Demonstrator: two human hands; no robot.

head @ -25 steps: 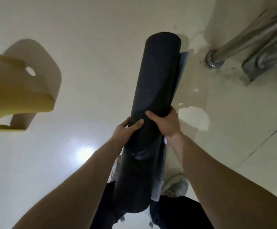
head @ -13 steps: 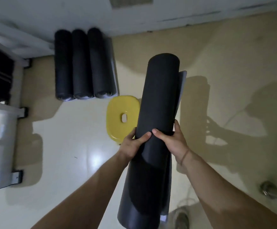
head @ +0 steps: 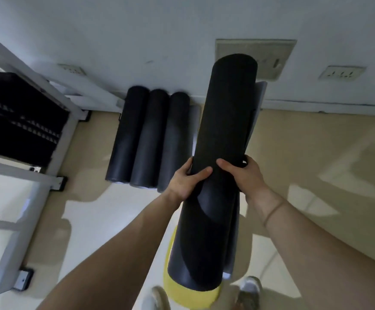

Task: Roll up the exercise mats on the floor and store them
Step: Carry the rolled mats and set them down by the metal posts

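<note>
A yellow plastic stool [head: 183, 295] sat low on the pale, glossy floor [head: 316, 157], only part of it showing. Off to the left stood a white metal frame [head: 56, 104] with something dark and ridged [head: 19, 124] stacked inside it, too dim to make out. Its legs ended in small bracket feet [head: 23, 279] resting on the floor. Along the grey-white wall [head: 159, 30] ran a skirting board [head: 327, 107], and above it were a square grey panel [head: 279, 49] and two socket plates [head: 341, 73], one on either side.
</note>
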